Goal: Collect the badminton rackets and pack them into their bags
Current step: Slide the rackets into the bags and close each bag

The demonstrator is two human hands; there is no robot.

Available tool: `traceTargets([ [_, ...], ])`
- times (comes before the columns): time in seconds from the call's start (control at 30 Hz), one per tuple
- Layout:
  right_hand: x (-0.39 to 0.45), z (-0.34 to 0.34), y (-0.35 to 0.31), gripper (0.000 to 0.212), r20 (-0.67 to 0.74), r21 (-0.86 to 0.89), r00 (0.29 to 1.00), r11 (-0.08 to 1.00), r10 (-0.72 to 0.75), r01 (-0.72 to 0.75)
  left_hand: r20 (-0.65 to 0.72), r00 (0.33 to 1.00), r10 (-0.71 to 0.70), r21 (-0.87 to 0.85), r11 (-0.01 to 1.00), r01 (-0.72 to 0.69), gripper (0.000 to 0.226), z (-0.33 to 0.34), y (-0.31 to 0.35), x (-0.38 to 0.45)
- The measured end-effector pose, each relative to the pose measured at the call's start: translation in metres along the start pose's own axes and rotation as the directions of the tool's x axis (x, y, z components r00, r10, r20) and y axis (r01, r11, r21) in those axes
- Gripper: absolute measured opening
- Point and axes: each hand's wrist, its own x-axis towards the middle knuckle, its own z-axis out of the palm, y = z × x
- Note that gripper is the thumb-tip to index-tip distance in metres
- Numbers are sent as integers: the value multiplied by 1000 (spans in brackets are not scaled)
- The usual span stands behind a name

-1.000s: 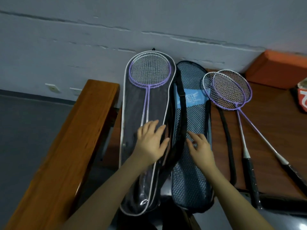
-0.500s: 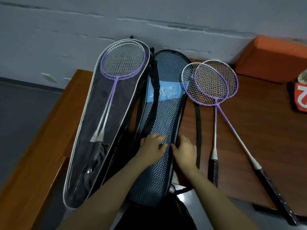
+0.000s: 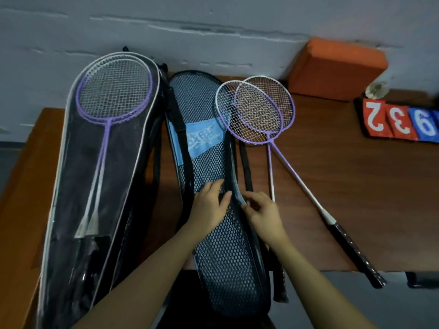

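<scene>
A clear-fronted black bag with white trim (image 3: 71, 186) lies on the left with two purple-and-white rackets (image 3: 114, 96) inside it. A blue mesh bag (image 3: 213, 257) with a light blue label lies in the middle. My left hand (image 3: 210, 206) rests flat on its mesh, fingers apart. My right hand (image 3: 263, 213) curls its fingers on the mesh bag's right edge seam. Two loose purple rackets (image 3: 263, 108) lie crossed on the wooden table (image 3: 356, 186) to the right, heads overlapping. One black grip (image 3: 356, 252) sticks past the table's front edge.
An orange block (image 3: 337, 67) leans on the wall at the back right. Red and blue number cards (image 3: 401, 119) and a shuttlecock (image 3: 376, 90) sit at the far right. A black strap (image 3: 244, 167) runs beside the mesh bag.
My left hand left the clear bag and came onto the mesh bag. Both hands now meet at the mesh bag's right edge. My view swung right, showing the number cards.
</scene>
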Motion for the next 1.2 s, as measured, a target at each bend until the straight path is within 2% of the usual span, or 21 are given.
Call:
traceTargets([
  [0.17,-1,-9,6,33,-20,61,998,997,53,-52,108,984,-141,-156,975,157,55,4,21,19],
  [0.3,-2,-16,-1,32,97,235,989,963,110,-131,120,948,-295,-349,881,318,55,7,31,29],
  [0.4,0,-16,-3,27,90,327,988,933,125,-147,131,925,-357,-461,804,376,48,4,36,36],
  [0.5,4,-14,-6,24,41,366,990,920,133,-139,108,945,-309,-448,834,323,39,-9,38,34],
  [0.6,10,-14,-10,42,33,322,996,943,79,-85,51,978,-200,-401,893,203,35,-32,43,22],
  [0.73,15,-9,-15,53,85,243,996,970,-3,-17,73,969,-236,-427,871,245,37,-56,47,9],
  [0.83,18,-3,-19,57,107,241,993,970,-41,14,68,970,-232,-367,899,241,41,-64,44,3],
  [0.93,21,5,-25,52,131,263,987,963,-92,55,75,957,-280,-361,887,288,43,-71,44,-1],
  [1.03,24,9,-30,43,112,262,987,962,-112,80,46,950,-309,-410,861,300,33,-71,46,0],
  [1.13,23,10,-31,37,51,241,992,965,-117,102,-51,969,-242,-321,923,213,31,-66,44,1],
  [1.2,21,9,-26,36,-22,193,993,974,-119,121,-141,983,-119,-178,980,93,31,-67,39,2],
])
